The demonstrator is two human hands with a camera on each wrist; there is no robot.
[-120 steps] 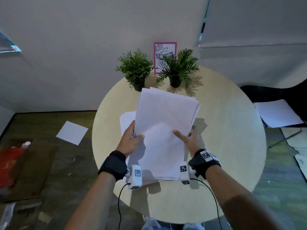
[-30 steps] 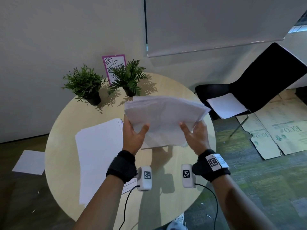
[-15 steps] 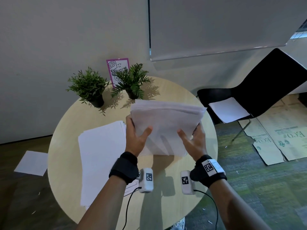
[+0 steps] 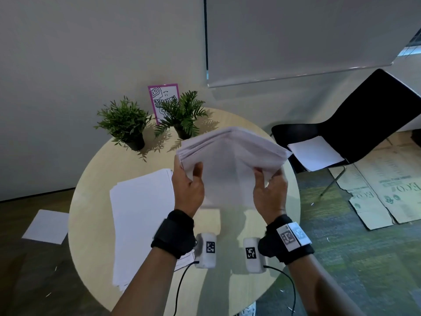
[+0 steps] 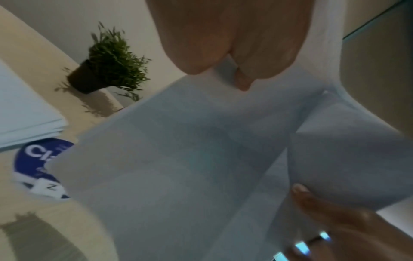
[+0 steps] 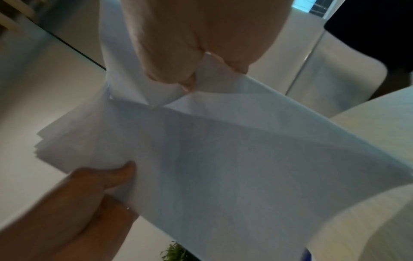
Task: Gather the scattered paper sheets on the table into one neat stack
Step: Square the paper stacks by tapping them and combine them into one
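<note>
In the head view, the left hand (image 4: pixel 188 187) and the right hand (image 4: pixel 270 190) each grip a side of a thick bundle of white paper sheets (image 4: pixel 230 160), thumbs on top, holding it in the air above the round pale wooden table (image 4: pixel 227 290). The bundle's far edges are fanned and uneven, so squaring is not finished. A second pile of white sheets (image 4: pixel 141 215) lies flat on the table to the left, its edges slightly staggered; the two lots probably remain to be merged. A single white sheet (image 4: pixel 46 226) lies on the floor and another white sheet (image 4: pixel 315 152) on the black chair (image 4: pixel 364 115), both off the table.

The left wrist view shows fingers (image 5: pixel 225 44) curled against the bundle's underside, with the table pile's corner at the left edge.

The right wrist view shows fingers (image 6: pixel 201 44) pinching the creased sheets, whose left-hand edges are stepped.
</note>
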